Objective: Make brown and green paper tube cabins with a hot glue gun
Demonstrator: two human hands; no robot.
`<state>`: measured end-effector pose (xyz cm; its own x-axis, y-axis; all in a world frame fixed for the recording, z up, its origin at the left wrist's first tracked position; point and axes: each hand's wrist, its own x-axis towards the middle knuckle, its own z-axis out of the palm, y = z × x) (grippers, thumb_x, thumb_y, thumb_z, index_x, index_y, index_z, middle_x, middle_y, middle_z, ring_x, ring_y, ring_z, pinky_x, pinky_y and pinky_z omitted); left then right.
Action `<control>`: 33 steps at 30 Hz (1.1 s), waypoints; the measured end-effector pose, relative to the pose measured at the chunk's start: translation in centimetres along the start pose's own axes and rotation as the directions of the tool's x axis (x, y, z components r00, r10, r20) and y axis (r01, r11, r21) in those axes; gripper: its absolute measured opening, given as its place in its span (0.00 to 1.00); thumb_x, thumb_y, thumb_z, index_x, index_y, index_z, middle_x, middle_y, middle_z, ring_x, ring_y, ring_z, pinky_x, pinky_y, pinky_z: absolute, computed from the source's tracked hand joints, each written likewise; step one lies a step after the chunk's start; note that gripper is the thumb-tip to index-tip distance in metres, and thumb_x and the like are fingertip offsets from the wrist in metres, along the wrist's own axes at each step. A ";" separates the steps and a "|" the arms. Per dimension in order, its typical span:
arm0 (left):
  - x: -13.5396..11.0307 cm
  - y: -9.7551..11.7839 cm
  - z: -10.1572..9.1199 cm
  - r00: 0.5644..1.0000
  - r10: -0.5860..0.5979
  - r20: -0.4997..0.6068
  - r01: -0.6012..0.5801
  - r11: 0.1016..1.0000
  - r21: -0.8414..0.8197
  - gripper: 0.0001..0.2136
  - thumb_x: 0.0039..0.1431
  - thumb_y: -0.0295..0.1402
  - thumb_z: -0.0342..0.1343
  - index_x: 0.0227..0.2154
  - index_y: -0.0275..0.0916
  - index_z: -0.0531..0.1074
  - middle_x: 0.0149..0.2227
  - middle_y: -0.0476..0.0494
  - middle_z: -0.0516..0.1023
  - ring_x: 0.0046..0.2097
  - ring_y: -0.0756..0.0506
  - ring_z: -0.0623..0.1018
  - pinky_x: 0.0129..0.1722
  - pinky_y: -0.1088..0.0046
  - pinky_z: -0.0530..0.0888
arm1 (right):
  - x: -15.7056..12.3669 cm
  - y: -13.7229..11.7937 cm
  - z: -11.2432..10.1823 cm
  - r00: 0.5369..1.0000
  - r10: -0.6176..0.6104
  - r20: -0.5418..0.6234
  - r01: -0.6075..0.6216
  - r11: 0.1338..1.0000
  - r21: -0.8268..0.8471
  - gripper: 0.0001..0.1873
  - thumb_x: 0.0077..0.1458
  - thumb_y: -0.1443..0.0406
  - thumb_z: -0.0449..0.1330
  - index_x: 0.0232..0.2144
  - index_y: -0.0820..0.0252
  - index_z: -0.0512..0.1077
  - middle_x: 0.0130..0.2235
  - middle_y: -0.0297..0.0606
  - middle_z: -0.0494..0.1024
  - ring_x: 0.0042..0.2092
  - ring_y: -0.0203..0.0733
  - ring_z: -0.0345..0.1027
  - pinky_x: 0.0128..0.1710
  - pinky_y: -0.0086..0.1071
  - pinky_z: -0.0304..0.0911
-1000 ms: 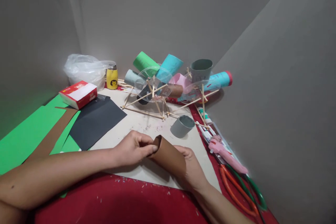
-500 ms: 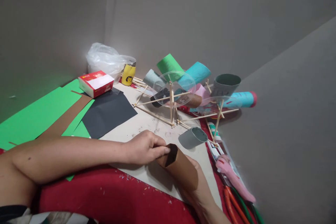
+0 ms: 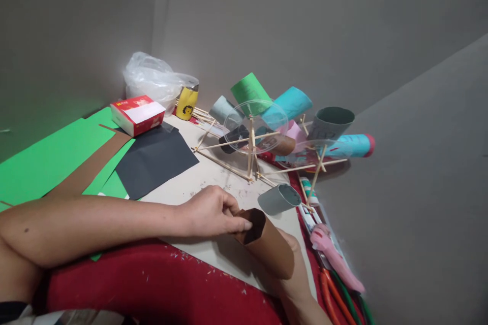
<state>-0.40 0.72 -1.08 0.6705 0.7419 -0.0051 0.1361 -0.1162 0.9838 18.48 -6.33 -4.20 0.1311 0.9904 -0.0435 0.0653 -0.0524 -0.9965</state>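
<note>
Clearly, our left hand (image 3: 209, 212), knuckles up, pinches the rim of the brown tube (image 3: 273, 250), while our right hand (image 3: 299, 273) holds its right side, fingers mostly hidden. Plain, tilted and dark inside, it is just nearer us than the grey cup (image 3: 272, 200).

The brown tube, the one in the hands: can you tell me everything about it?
The brown tube looks like smooth, rolled paper or thin card. Its dark, hollow mouth is slightly squashed and faces up and left; its other end slants down to the right. The left hand pinches the mouth's rim, while the right hand holds it from behind. It's nearer than the gray tube.
</note>
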 end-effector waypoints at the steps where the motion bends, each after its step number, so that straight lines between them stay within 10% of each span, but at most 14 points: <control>1: 0.0 0.0 0.0 1.000 0.001 -0.005 -0.001 1.000 0.020 0.09 0.51 0.33 0.58 0.22 0.32 0.76 0.21 0.47 0.76 0.24 0.52 0.70 0.22 0.80 0.61 | -0.1 -0.1 0.0 1.000 0.004 -0.002 -0.004 1.000 0.011 0.14 0.41 0.60 0.70 0.33 0.58 0.82 0.32 0.43 0.83 0.30 0.50 0.75 0.27 0.36 0.68; 15: -0.3 0.4 -0.2 0.987 0.120 0.109 -0.132 0.986 0.106 0.10 0.57 0.25 0.51 0.22 0.32 0.74 0.22 0.49 0.75 0.25 0.53 0.70 0.26 0.81 0.64 | -0.3 -0.2 0.2 0.993 0.097 -0.073 -0.091 0.992 0.086 0.11 0.36 0.65 0.71 0.28 0.61 0.82 0.28 0.41 0.82 0.27 0.46 0.72 0.26 0.34 0.65; 24: 0.3 -0.7 -0.1 0.992 0.102 0.079 -0.093 0.988 -0.120 0.17 0.59 0.38 0.51 0.21 0.31 0.73 0.20 0.46 0.73 0.22 0.53 0.67 0.22 0.80 0.63 | -0.4 0.7 -0.7 0.994 0.003 -0.105 0.003 0.998 0.063 0.16 0.40 0.62 0.71 0.35 0.58 0.81 0.34 0.41 0.83 0.31 0.49 0.74 0.28 0.35 0.68; 33: 0.0 -0.3 -0.7 0.928 0.373 -0.022 -0.362 0.911 0.196 0.16 0.63 0.33 0.49 0.23 0.33 0.73 0.23 0.45 0.76 0.27 0.52 0.71 0.30 0.78 0.66 | -0.1 2.0 -1.2 0.996 -0.049 -0.073 0.058 0.991 0.119 0.16 0.40 0.66 0.71 0.36 0.57 0.80 0.32 0.38 0.81 0.30 0.43 0.70 0.29 0.32 0.66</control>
<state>-0.99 1.24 -1.23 0.6567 0.6593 0.3661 0.0247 -0.5040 0.8633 19.73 -6.71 -6.06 0.2000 0.9797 0.0110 -0.0451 0.0205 -0.9988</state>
